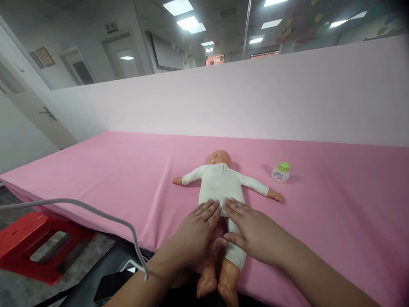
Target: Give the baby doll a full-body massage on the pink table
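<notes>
A baby doll (221, 183) with a white cloth body and tan plastic head, hands and feet lies on a pink sheet (134, 170). Its arms are spread, and its head points away from me. My left hand (198, 232) rests flat on the left side of the doll's lower belly, fingers stretched out. On the right side of the lower belly lies my right hand (251, 230), palm down, its thumb apart from the fingers. Neither hand grips anything. The doll's left-hand leg is partly hidden under my left hand and forearm.
A small clear jar with a green lid (281, 172) stands right of the doll. At lower left are a red plastic stool (41, 243), a grey cable (96, 209) and a black phone (111, 285). Behind the table a white wall (223, 102) rises to glass.
</notes>
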